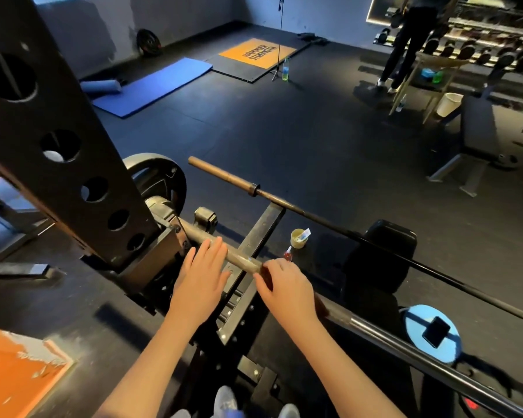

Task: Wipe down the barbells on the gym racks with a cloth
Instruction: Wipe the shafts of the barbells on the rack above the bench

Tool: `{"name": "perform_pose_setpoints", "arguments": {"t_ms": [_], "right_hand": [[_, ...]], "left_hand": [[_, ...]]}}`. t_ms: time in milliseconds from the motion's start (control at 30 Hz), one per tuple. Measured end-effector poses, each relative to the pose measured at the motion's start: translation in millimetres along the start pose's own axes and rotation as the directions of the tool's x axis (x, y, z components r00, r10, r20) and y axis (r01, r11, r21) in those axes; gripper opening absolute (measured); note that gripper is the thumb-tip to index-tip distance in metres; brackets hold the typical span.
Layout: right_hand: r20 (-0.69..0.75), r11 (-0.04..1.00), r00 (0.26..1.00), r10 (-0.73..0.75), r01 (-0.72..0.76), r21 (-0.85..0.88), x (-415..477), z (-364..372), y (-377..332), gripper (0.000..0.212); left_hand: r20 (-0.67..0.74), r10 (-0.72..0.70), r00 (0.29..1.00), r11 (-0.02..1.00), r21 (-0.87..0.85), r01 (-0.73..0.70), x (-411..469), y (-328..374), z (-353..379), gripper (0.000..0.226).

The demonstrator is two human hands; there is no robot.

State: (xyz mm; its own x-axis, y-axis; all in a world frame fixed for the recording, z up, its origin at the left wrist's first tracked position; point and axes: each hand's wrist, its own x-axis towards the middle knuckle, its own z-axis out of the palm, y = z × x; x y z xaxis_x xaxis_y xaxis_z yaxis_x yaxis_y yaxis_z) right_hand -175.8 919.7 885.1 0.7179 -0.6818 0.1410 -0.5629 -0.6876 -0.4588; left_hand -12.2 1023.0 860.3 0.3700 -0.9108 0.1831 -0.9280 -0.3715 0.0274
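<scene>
Grey shoes (227, 399) at bottom edge, below the barbell (243, 259). Two bare forearms reach up to it. The barbell is a round steel bar, dull grey and rough-looking between the hands, glossy black toward the right, seated in the black rack upright (58, 146), a flat steel post with round holes.

Left hand (204, 267): fingers straight, pressed together, laid flat over the bar. Right hand (287, 286): fingers curled round the bar, just right of the left hand. A dark patch shows under them; cannot tell if it is cloth.

Right of the barbell, a round blue disc (414, 327) with a black phone (435, 331) on it. Left of the barbell, a worn orange floor panel (12, 372).

Just beyond the barbell:
- black padded bench (384, 251)
- small yellow cup (299, 238) on the floor
- black round weight plate (160, 179) at the barbell's left end
- second bar (224, 173), thin, with a rusty brown sleeve

Far beyond the barbell:
- blue mat (154, 86), flat
- orange lettered platform (257, 52)
- green bottle (285, 70)
- white bucket (449, 104)
- a standing person (411, 40) by the dumbbell rack (480, 49)
</scene>
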Motion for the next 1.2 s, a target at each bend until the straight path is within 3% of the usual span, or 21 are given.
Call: {"name": "perform_pose_setpoints", "arguments": {"t_ms": [233, 400, 633, 767, 833, 933, 1067, 1200], "right_hand": [[0.050, 0.990, 0.993, -0.104, 0.108, -0.090, -40, -6, 37, 0.058], [-0.054, 0.990, 0.996, -0.067, 0.060, -0.125, -10, 7, -4, 0.037], [0.102, 0.993, 0.993, -0.064, 0.073, -0.088, 5, 4, -16, 0.043], [-0.153, 0.982, 0.982, -0.109, 0.082, -0.169, -22, 8, 5, 0.033], [-0.193, 0.987, 0.977, -0.095, 0.066, -0.149, -12, 14, -5, 0.025], [-0.113, 0.991, 0.991, -0.071, 0.057, -0.122, 16, 16, -31, 0.020], [0.052, 0.995, 0.996, -0.071, 0.074, -0.065, 18, 14, -23, 0.032], [-0.067, 0.993, 0.991, -0.113, 0.112, -0.026, -11, 7, 5, 0.029]], "left_hand": [[0.017, 0.050, 0.999, 0.998, 0.033, -0.050, 3, -6, -1, 0.062], [0.058, 0.041, 0.997, 0.999, -0.008, -0.041, 3, -8, 1, 0.068], [0.103, 0.049, 0.993, 0.999, -0.019, -0.048, 3, -12, -1, 0.071], [0.104, 0.042, 0.994, 0.999, -0.029, -0.039, 3, -10, -4, 0.071], [0.097, 0.047, 0.994, 0.999, -0.024, -0.045, 3, -9, -4, 0.072], [0.120, 0.051, 0.991, 0.998, 0.020, -0.054, 1, -5, -9, 0.071], [0.173, 0.059, 0.983, 0.992, 0.102, -0.077, 1, -3, -19, 0.067], [0.184, 0.069, 0.981, 0.990, 0.111, -0.090, -2, 3, -38, 0.064]]}}
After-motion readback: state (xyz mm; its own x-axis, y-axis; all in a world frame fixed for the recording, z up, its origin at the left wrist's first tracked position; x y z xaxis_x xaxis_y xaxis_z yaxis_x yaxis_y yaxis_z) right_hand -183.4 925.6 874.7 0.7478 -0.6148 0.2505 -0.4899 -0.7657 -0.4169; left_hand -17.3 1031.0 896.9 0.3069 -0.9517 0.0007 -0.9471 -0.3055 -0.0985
